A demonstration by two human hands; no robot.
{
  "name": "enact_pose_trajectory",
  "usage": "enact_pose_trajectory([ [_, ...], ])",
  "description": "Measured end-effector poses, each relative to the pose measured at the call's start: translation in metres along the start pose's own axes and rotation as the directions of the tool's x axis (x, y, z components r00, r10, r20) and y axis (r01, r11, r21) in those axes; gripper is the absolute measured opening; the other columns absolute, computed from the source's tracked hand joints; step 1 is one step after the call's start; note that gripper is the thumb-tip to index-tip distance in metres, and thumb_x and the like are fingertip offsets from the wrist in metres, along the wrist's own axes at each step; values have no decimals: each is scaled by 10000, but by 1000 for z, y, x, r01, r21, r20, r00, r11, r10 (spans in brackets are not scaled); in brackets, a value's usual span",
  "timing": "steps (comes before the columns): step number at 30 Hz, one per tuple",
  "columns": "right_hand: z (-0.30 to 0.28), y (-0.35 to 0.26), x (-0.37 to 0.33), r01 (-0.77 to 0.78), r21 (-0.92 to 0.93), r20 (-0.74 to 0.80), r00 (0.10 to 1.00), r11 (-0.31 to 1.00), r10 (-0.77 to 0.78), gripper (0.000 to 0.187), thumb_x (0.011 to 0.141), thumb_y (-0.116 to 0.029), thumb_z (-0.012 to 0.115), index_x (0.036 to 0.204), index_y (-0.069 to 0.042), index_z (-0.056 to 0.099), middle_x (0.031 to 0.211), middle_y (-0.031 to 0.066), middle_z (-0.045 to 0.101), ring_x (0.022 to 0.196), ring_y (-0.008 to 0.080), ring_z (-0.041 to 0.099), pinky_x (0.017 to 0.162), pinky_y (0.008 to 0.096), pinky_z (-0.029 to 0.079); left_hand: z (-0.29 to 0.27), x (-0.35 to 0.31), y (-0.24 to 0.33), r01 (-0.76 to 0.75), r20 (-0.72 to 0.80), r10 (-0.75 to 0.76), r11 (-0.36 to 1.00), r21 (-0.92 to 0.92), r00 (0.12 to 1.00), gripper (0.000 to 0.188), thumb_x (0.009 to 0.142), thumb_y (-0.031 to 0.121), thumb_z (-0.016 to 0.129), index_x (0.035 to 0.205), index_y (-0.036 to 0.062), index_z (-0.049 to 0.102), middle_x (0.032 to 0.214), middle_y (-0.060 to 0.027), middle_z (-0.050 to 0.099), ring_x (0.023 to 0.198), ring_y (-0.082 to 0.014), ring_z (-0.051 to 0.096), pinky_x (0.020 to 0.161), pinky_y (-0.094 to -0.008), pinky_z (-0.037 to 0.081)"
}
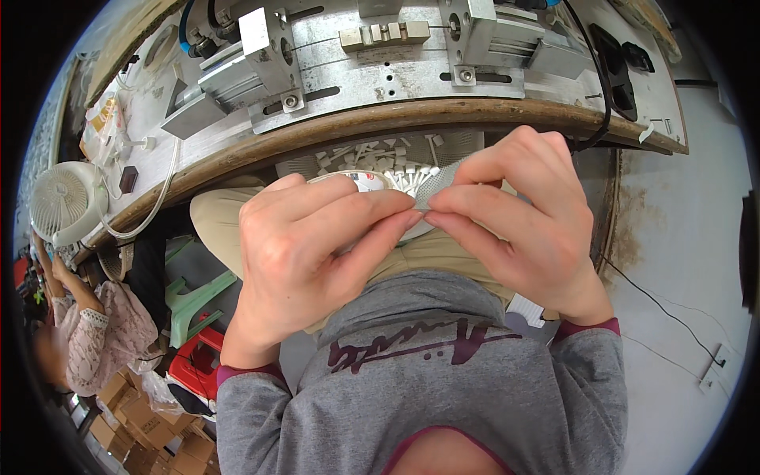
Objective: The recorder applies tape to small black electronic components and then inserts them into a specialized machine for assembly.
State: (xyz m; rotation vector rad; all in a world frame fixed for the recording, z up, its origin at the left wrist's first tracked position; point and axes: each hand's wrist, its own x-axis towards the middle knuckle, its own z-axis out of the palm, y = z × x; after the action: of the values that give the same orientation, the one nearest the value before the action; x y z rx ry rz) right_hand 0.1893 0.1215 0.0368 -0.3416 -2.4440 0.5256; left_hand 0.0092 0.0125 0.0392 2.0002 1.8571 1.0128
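We see the work as partway through: loose parts are plentiful, and one appears to be in hand. Our left hand (301,245) and right hand (526,220) meet above our lap, thumb and forefinger of each pressed together around what looks like a small piece (420,210) (a mere sliver, from here). The other fingers curl loosely, and the two pinches nearly touch.

Just beyond the fingertips, under the front edge of the tabletop (380,112), a mesh basket (463,145) holds many white plastic parts (402,176), some stemmed, some short and blocky. We judge that these are left to handle or already handled, but nothing marks which; no separate finished pile is plain to us. On the tabletop, the metal machine (269,59) carries a row of small blocks (385,34) between its two sides, with no hand near it.

Much is hard to make out. Our fingertips cover most of the piece, so its shape and kind escape us. The left hand hides part of a round white thing (366,180) with a red mark, and the machine's top is cut off by the upper edge.
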Motion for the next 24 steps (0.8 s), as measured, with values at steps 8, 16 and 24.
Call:
enact_pose_trajectory([
  [8, 4, 3, -1, -31, 103, 15, 999, 994, 30, 242, 592, -97, 807, 803, -74, 691, 765, 17, 580, 635, 169, 510, 572, 297, 342, 1, 2, 0, -39, -9, 39, 999, -32, 999, 134, 645, 71, 772, 769, 73, 720, 548, -10, 547, 448, -127, 423, 453, -272, 278],
  [16, 0, -5, 3, -179, 166, 17, 984, 970, 179, 271, 591, -94, 808, 837, -63, 698, 759, 34, 570, 655, 175, 528, 560, 297, 377, -1, 5, 3, -139, 3, 139, 990, 17, 990, 141, 645, 69, 763, 772, 89, 706, 563, -3, 547, 436, -131, 409, 449, -280, 263],
  [24, 4, -3, -5, 77, 75, 43, 996, 994, -80, 265, 580, -57, 783, 814, -9, 669, 737, 49, 540, 614, 199, 509, 550, 308, 366, 4, 2, 5, 123, 60, -110, 948, -292, 992, 97, 710, 11, 730, 803, -1, 706, 587, -66, 575, 483, -144, 490, 479, -260, 334],
])
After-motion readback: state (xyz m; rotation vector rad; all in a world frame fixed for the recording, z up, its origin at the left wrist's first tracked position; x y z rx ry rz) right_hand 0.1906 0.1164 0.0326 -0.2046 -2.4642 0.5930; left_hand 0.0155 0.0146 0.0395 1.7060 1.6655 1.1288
